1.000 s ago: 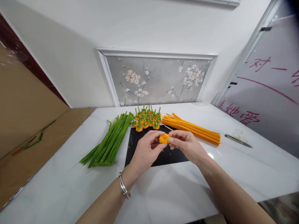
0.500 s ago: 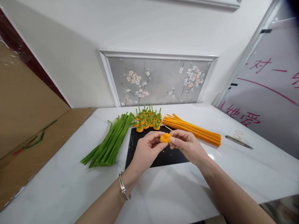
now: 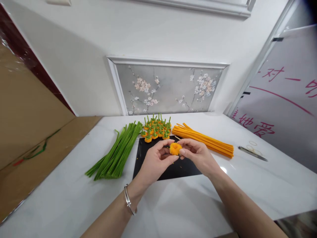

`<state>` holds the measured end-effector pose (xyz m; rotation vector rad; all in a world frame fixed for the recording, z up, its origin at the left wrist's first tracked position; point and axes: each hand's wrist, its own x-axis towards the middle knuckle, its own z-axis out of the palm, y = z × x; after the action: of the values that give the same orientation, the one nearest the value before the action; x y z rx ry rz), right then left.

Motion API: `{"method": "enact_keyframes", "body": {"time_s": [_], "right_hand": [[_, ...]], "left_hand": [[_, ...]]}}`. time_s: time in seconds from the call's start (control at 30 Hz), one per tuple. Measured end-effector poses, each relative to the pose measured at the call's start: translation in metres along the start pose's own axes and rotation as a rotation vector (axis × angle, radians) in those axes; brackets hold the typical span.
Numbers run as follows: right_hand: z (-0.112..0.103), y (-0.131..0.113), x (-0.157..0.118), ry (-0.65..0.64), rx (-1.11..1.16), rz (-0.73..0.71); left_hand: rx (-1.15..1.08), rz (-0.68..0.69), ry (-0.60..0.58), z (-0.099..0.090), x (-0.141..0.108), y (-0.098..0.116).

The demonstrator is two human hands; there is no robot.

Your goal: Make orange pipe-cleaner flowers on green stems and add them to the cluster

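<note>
A small orange pipe-cleaner pumpkin (image 3: pixel 175 148), ring-like with a dimple in its middle, is held between my two hands above a black mat (image 3: pixel 158 172). My left hand (image 3: pixel 158 157) pinches it from the left with thumb and fingers. From the right, my right hand (image 3: pixel 195 153) grips its edge between thumb and forefinger. No green stem shows on this one. Behind the mat stand several finished-looking orange pumpkins (image 3: pixel 156 129) with green stems and leaves.
Green pipe cleaners (image 3: pixel 116 152) lie in a bundle on the left, orange pipe cleaners (image 3: pixel 205 140) on the right. Farther right are scissors or tweezers (image 3: pixel 252 153) beside thin rings (image 3: pixel 252 143). A thin stick (image 3: pixel 177 138) rests at the mat's back edge. Cardboard (image 3: pixel 49 148) borders the white table.
The orange pumpkin has been turned so its dimpled face shows more fully. My fingers have shifted slightly around it, and the camera view has tilted up a little.
</note>
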<state>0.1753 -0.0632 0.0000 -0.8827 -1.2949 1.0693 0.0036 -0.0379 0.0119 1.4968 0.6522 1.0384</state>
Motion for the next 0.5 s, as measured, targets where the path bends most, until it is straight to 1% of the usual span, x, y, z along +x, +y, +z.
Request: {"method": "enact_keyframes", "body": {"time_s": [0.1, 0.23, 0.37, 0.43, 0.5], "right_hand": [[-0.0022, 0.0030, 0.0014, 0.002, -0.007, -0.004], [-0.0041, 0.0061, 0.0010, -0.001, -0.025, -0.008], [-0.0022, 0.0045, 0.0006, -0.039, -0.023, 0.017], [-0.0024, 0.0039, 0.0013, -0.026, -0.014, 0.014], [-0.0043, 0.0041, 0.0024, 0.032, 0.007, -0.009]], "left_hand": [[-0.002, -0.042, -0.010, -0.0047, 0.0009, 0.0034], [0.037, -0.086, -0.053, -0.0103, 0.0010, 0.0082], [0.074, -0.081, -0.072, -0.0095, 0.0004, 0.0065], [0.030, -0.094, -0.067, -0.0087, 0.0004, 0.0038], [-0.061, -0.142, -0.028, -0.0094, 0.0011, 0.0012]]}}
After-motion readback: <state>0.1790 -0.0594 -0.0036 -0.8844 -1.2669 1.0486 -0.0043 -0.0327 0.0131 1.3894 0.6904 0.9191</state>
